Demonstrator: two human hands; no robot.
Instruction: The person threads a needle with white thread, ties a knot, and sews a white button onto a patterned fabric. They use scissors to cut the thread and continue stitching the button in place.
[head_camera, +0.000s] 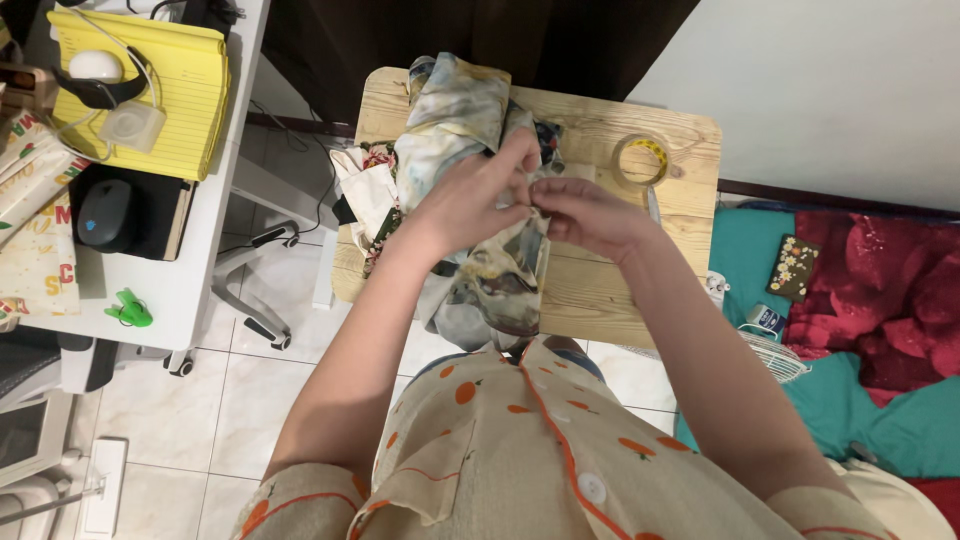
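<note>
Patterned cloth (470, 120) apparently pinched between both hands' fingers (520, 190).

patterned cloth (470, 150) | grey-cream, crumpled | draped over wooden table edge

Small pale pine table (600, 290), slatted top, stands on white floor tiles. A mottled grey-and-cream patterned cloth (465, 120) lies along its left half and hangs over the near edge. A floral fabric and a white cloth (365, 190) lie at the left edge. A roll of clear tape (640, 160) lies far right.
</note>
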